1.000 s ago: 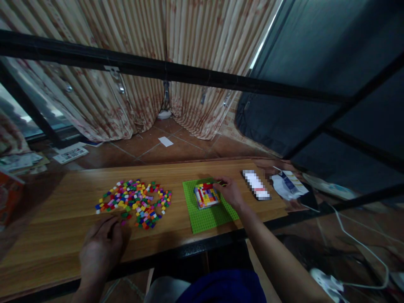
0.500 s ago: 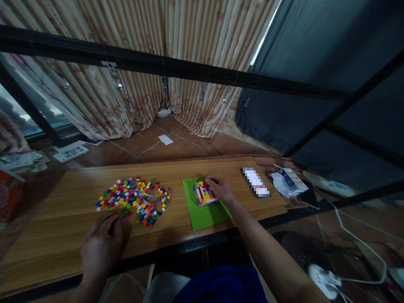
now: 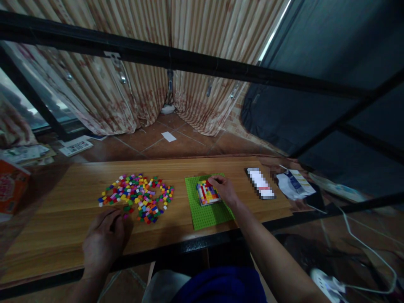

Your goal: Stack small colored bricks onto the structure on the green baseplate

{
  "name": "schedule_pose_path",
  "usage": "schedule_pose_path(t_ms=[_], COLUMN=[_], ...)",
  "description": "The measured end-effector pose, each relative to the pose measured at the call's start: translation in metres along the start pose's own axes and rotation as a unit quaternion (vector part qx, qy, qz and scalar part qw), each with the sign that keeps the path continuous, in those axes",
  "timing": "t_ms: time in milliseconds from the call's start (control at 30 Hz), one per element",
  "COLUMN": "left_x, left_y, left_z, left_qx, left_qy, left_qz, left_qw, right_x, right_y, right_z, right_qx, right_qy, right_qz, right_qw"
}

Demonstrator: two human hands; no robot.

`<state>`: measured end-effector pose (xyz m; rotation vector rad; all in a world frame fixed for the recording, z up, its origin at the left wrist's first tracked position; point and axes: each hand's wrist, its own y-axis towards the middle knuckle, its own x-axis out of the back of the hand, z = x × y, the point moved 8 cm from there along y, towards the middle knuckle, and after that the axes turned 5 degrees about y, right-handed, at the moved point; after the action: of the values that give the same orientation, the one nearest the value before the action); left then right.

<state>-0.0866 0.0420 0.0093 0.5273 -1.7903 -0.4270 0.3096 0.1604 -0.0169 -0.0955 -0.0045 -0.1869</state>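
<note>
A green baseplate (image 3: pixel 206 214) lies on the wooden table (image 3: pixel 63 248). On it stands a small block of stacked coloured bricks (image 3: pixel 206 194). My right hand (image 3: pixel 224 188) rests at the block's far right corner, fingers curled and pressing on its top edge. A scattered pile of small coloured bricks (image 3: pixel 139 197) lies to the left of the plate. My left hand (image 3: pixel 104 240) lies on the table just in front of that pile, fingers bent downward near a few stray bricks; what is under them is hidden.
A phone-like flat object (image 3: pixel 260 183) and a crumpled packet (image 3: pixel 295 185) lie right of the plate. An orange box (image 3: pixel 11 189) stands at the left table end. A black bar (image 3: pixel 189 63) crosses the view. Cables and a white adapter (image 3: pixel 328 286) lie on the floor.
My right hand moved from the block's far right side onto its top corner. My left hand stayed by the pile. The camera shifted slightly.
</note>
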Motion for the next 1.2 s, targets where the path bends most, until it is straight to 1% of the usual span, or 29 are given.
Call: schedule_pose_path(t_ms=[200, 333, 467, 567, 700, 767, 833, 933, 1100, 1200], left_x=[0.002, 0.001, 0.001, -0.001, -0.002, -0.002, -0.002, -0.003, -0.003, -0.004], left_y=[0.0, 0.0, -0.001, 0.0, 0.001, 0.001, 0.001, 0.0, -0.001, -0.001], left_z=[-0.003, -0.004, -0.002, 0.0, 0.0, 0.001, 0.003, 0.004, 0.005, 0.006], left_qx=[-0.018, -0.019, -0.006, 0.004, -0.009, -0.008, 0.001, 0.014, 0.024, 0.039], left_qy=[0.008, 0.001, -0.003, -0.005, -0.008, -0.009, -0.009, -0.011, -0.016, -0.021], left_qz=[-0.017, -0.008, -0.009, 0.0, 0.001, -0.001, 0.001, 0.008, 0.007, 0.008], left_qw=[1.0, 1.0, 1.0, 1.0, 1.0, 1.0, 1.0, 1.0, 1.0, 0.999], right_x=[0.0, -0.001, 0.0, -0.002, -0.002, 0.002, 0.007, 0.011, 0.01, 0.009], right_y=[0.0, -0.001, -0.002, -0.004, -0.006, -0.004, -0.003, 0.0, 0.002, 0.002], right_z=[0.0, -0.001, 0.0, 0.0, 0.002, 0.002, -0.002, -0.008, -0.004, -0.005], right_qx=[0.008, 0.003, 0.021, 0.031, 0.036, 0.024, -0.002, -0.023, 0.041, 0.042], right_qy=[-0.002, 0.005, 0.001, 0.001, 0.011, 0.018, 0.029, 0.04, -0.03, -0.044], right_qz=[-0.003, -0.005, -0.01, -0.012, -0.012, -0.024, -0.035, -0.038, -0.029, -0.029], right_qw=[1.0, 1.0, 1.0, 0.999, 0.999, 0.999, 0.999, 0.998, 0.998, 0.998])
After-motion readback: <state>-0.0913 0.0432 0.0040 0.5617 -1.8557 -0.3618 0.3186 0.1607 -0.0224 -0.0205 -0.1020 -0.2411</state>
